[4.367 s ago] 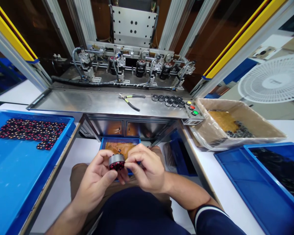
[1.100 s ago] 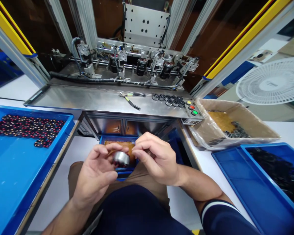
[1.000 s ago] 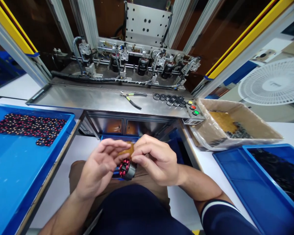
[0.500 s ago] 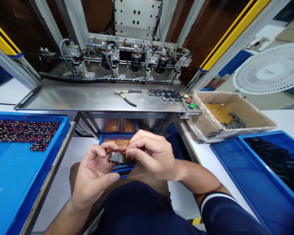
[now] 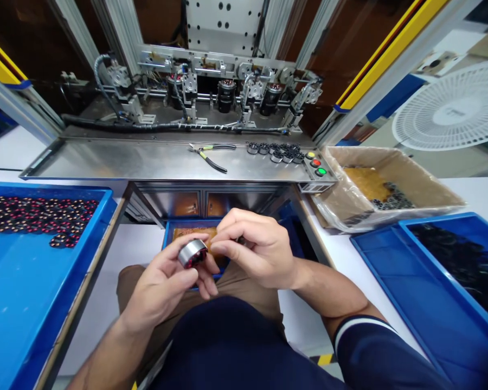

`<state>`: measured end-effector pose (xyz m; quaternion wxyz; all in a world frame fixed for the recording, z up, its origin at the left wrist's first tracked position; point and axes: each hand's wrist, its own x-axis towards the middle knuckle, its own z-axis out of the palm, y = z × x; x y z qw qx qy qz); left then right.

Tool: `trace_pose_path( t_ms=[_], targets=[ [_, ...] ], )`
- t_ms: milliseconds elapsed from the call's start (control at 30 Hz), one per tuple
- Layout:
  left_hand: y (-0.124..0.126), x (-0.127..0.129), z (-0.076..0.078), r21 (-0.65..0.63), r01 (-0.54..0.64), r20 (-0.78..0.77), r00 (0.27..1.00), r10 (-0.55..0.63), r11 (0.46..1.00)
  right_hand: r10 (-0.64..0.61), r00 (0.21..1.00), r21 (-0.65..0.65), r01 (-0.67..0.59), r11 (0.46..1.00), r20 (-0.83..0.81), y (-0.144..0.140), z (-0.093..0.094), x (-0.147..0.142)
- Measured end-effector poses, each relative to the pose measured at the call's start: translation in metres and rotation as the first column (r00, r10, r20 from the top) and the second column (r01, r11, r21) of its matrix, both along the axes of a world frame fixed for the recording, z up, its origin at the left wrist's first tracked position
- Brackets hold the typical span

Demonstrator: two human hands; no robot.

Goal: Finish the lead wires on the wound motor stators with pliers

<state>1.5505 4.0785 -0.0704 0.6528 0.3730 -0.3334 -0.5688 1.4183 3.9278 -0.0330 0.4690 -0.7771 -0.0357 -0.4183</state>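
Two blue trays flank the seat: left tray [image 5: 32,303] holds a patch of wound red cores [image 5: 40,214], right tray [image 5: 439,303] dark parts. Steel shelf [image 5: 126,162] carries pliers [image 5: 211,157], nothing blocking. Left hand [image 5: 162,287] pinches one small silver motor [image 5: 192,253] over the lap; right hand [image 5: 256,252] fingertips pressed together beside it, possibly on a lead. Assembly apparently unfinished.

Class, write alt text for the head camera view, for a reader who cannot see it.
A seated person's left hand holds a small round metal motor part over their lap while the right hand pinches at its edge. Ahead, a steel shelf carries pliers and three coloured buttons; blue trays of parts sit on both sides.
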Motion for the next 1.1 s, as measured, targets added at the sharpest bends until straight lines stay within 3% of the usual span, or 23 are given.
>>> trace_pose_path(
  t_ms=[100, 267, 333, 433, 500, 600, 667, 733, 800, 933, 1033, 1100],
  targets=[
    [-0.002, -0.004, -0.003, -0.095, -0.228, 0.123, 0.963, 0.238, 0.969, -0.04, 0.999, 0.032, 0.04, 0.999, 0.012, 0.002, -0.002, 0.003],
    [-0.004, -0.008, -0.006, -0.368, -0.462, 0.301, 0.762, 0.574, 0.807, -0.059, 0.997, 0.072, 0.056, 0.996, 0.041, 0.005, -0.002, 0.007],
    [-0.005, -0.008, -0.006, -0.422, -0.489, 0.346, 0.691, 0.634, 0.763, -0.079, 0.996, 0.115, 0.075, 0.991, 0.033, 0.009, 0.0, 0.008],
    [-0.004, -0.005, -0.007, -0.375, -0.507, 0.338, 0.705, 0.624, 0.776, -0.09, 0.995, 0.329, 0.095, 0.939, -0.031, 0.018, 0.0, 0.007],
    [-0.003, -0.002, -0.007, -0.332, -0.495, 0.302, 0.751, 0.588, 0.803, 0.011, 0.996, 0.543, 0.04, 0.839, -0.09, 0.027, -0.004, 0.007],
    [-0.004, 0.004, -0.007, -0.322, -0.475, 0.252, 0.791, 0.558, 0.819, 0.263, 0.959, 0.803, -0.076, 0.591, -0.102, 0.038, -0.014, 0.009],
    [-0.006, 0.005, -0.005, -0.317, -0.477, 0.21, 0.808, 0.551, 0.82, 0.366, 0.929, 0.901, -0.106, 0.421, -0.062, 0.044, -0.022, 0.013],
    [-0.007, 0.006, -0.003, -0.302, -0.477, 0.171, 0.824, 0.54, 0.825, 0.414, 0.91, 0.949, -0.113, 0.296, -0.021, 0.048, -0.028, 0.017],
    [-0.008, 0.006, -0.001, -0.287, -0.471, 0.153, 0.837, 0.526, 0.834, 0.441, 0.897, 0.968, -0.115, 0.224, 0.005, 0.05, -0.031, 0.02],
    [-0.006, 0.009, 0.0, -0.3, -0.464, 0.164, 0.836, 0.524, 0.833, 0.453, 0.889, 0.981, -0.14, 0.132, 0.066, 0.049, -0.035, 0.019],
    [-0.004, 0.012, 0.0, -0.353, -0.457, 0.23, 0.804, 0.549, 0.817, 0.451, 0.879, 0.982, -0.188, 0.033, 0.154, 0.045, -0.036, 0.017],
    [-0.002, 0.013, 0.0, -0.397, -0.436, 0.304, 0.768, 0.564, 0.808, 0.479, 0.858, 0.977, -0.212, -0.003, 0.187, 0.043, -0.036, 0.017]
  ],
)
